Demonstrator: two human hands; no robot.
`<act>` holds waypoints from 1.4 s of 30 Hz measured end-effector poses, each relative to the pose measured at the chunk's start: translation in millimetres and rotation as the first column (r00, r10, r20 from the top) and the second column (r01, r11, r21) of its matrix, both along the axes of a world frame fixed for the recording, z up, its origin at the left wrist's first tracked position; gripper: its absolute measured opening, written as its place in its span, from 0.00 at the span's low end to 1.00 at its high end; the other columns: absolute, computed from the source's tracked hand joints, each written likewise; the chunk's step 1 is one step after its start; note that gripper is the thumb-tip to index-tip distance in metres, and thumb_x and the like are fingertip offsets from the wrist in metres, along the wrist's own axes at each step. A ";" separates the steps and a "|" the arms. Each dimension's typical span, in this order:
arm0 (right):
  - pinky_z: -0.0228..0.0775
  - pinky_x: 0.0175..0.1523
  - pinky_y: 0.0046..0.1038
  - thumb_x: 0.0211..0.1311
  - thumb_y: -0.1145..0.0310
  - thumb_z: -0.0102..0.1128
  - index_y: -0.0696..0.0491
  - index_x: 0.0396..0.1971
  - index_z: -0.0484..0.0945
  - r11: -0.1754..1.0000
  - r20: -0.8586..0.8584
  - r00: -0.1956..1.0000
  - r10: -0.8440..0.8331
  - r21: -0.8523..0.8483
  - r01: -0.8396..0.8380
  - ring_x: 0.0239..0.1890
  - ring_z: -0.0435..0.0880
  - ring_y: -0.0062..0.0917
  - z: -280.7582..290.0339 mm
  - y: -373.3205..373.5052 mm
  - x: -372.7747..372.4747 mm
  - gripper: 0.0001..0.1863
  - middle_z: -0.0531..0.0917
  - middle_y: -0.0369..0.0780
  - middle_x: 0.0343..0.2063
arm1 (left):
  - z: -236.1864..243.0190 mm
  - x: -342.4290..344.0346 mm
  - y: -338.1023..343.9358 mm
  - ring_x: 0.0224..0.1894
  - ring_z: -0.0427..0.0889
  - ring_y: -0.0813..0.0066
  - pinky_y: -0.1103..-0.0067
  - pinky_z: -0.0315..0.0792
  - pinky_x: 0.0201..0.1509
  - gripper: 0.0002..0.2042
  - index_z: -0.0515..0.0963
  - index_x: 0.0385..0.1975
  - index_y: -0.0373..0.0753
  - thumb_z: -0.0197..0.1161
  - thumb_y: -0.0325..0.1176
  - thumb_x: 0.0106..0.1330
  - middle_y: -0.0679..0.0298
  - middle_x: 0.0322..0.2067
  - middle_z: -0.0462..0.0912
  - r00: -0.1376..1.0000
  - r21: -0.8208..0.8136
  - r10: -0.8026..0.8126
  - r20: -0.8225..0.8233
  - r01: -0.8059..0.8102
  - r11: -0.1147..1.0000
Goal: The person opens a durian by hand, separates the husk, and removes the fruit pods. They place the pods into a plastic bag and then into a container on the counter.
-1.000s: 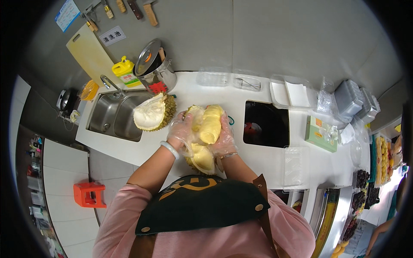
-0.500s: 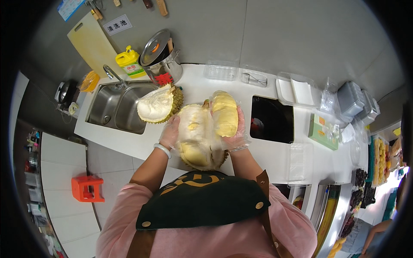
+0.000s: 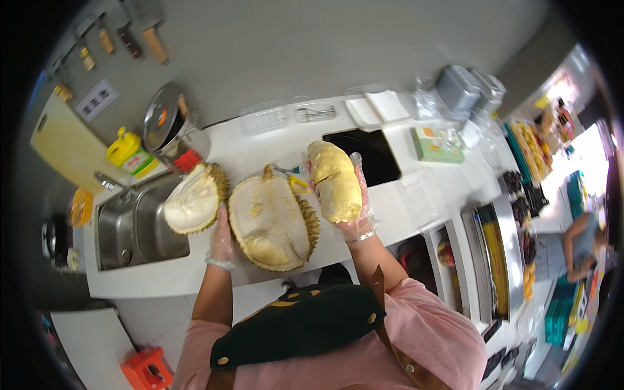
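Observation:
My right hand, in a clear plastic glove, holds a large yellow piece of durian flesh above the counter near the dark opening. Left of it, an opened durian half lies with its pale inside up; a bit of yellow flesh shows in its lower part. My gloved left hand rests against this half's left edge, fingers stretched out and partly hidden between it and a smaller durian husk piece. A tool with a yellow loop handle lies behind the durian half, partly covered.
At left are a double sink, a yellow jug and a steel pot. A square dark opening is set in the counter. Clear trays, a green box and a flat clear container lie around it. Another person stands far right.
My right hand has lifted the durian flesh away from the durian half, to the right. My left hand now lies lower along the half's left edge. The whole view has turned toward the right.

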State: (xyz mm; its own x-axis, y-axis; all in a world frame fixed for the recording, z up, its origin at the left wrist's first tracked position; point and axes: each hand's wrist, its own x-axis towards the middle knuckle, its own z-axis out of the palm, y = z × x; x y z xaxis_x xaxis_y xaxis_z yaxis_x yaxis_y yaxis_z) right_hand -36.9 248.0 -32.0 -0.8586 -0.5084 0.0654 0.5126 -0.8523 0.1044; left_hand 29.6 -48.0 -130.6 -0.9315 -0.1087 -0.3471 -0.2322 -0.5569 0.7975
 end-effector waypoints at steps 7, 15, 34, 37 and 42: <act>0.70 0.63 0.48 0.71 0.44 0.46 0.57 0.67 0.61 0.976 0.060 0.974 -0.217 0.006 0.217 0.65 0.69 0.45 -10.1 65.3 28.1 0.36 0.66 0.52 0.65 | -6.1 34.7 -21.0 0.60 0.72 0.69 0.72 0.67 0.60 0.34 0.64 0.66 0.37 0.49 0.60 0.72 0.61 0.61 0.72 0.994 -0.278 -0.004 0.105 0.034 0.960; 0.72 0.59 0.55 0.71 0.42 0.41 0.53 0.70 0.58 0.888 0.121 0.880 -0.460 0.065 0.455 0.67 0.65 0.49 -15.0 196.2 20.4 0.36 0.60 0.52 0.69 | 114.5 -50.0 6.9 0.45 0.74 0.82 0.82 0.70 0.47 0.14 0.75 0.49 0.36 0.52 0.40 0.73 0.66 0.44 0.77 0.901 -0.814 -0.068 -0.429 -0.353 0.461; 0.72 0.60 0.53 0.67 0.40 0.48 0.56 0.70 0.55 0.826 0.297 0.771 -0.564 0.219 0.520 0.66 0.66 0.48 -50.2 382.6 17.3 0.42 0.63 0.53 0.67 | -18.4 -456.3 394.4 0.55 0.80 0.62 0.69 0.72 0.59 0.23 0.83 0.49 0.47 0.65 0.53 0.58 0.57 0.49 0.83 0.578 -0.618 -0.441 0.687 0.145 -0.773; 0.72 0.61 0.52 0.68 0.40 0.47 0.56 0.70 0.56 0.834 0.279 0.787 -0.551 0.181 0.520 0.66 0.66 0.48 -56.1 387.5 6.7 0.42 0.63 0.52 0.67 | -21.4 -458.6 389.0 0.50 0.82 0.60 0.68 0.74 0.56 0.15 0.85 0.44 0.47 0.59 0.46 0.64 0.56 0.45 0.85 0.593 -0.662 -0.553 0.585 -0.043 -0.748; 0.71 0.61 0.52 0.70 0.43 0.45 0.56 0.70 0.55 0.839 0.323 0.775 -0.543 0.179 0.513 0.66 0.66 0.49 -48.1 374.2 -5.0 0.40 0.62 0.54 0.67 | 9.5 -472.3 376.2 0.46 0.84 0.57 0.66 0.76 0.51 0.12 0.87 0.37 0.45 0.55 0.36 0.64 0.57 0.43 0.86 0.582 -0.429 -0.469 0.665 -0.217 -0.877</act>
State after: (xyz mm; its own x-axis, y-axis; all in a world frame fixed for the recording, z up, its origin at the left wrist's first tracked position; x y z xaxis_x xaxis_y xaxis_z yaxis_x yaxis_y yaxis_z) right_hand -41.9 622.2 -80.1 -0.9507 0.0412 -0.3075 -0.0784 -0.9909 0.1097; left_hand -442.7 328.2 -121.1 -0.7904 0.4957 -0.3600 0.6109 0.6813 -0.4032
